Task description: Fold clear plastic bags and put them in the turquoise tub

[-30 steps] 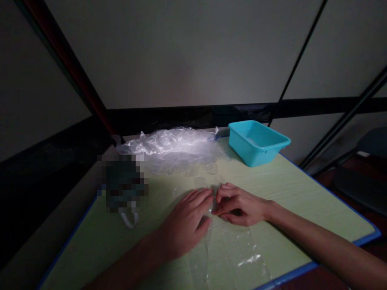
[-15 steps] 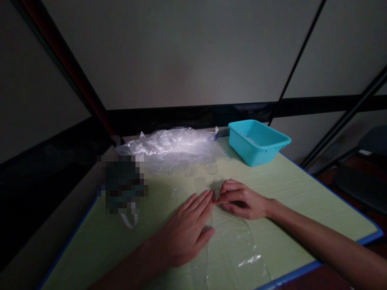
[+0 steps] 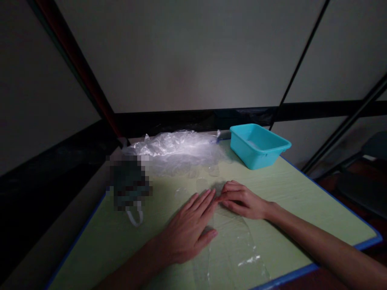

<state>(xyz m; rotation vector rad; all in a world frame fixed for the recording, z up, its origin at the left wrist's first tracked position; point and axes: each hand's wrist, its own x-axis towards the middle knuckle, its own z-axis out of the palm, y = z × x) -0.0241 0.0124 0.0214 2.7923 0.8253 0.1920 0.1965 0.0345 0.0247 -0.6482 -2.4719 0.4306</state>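
- While the left hand (image 3: 189,231) lies palm down, its fingers are long and nearly straight, the thumb apart; it presses and seems to grip nothing.
- The right hand (image 3: 243,199) has curled fingers, with index finger and thumb near to each other beside the left fingertips; whether they pinch the film, I cannot tell.
- Under and below both hands lies the thin, transparent, flat plastic film (image 3: 238,245), with some shiny creases; its exact borders are hard to see.
- If the left palm presses too lightly, the film could slide or wrinkle, because it looks thin and smooth. A strong pull by the right fingers could also stretch or tear it.
- Just beyond the fingertips is a faint, clear, rounded piece (image 3: 201,185); being almost invisible, it might be pushed away by mistake.
- Farther away rests a crumpled heap of clear plastic (image 3: 178,145), with a turquoise rectangular plastic basin (image 3: 256,159) to its right.
- At the left is a dark blurred object (image 3: 128,181) with a white loop (image 3: 140,213), on the pale green, blue-edged table (image 3: 302,193).
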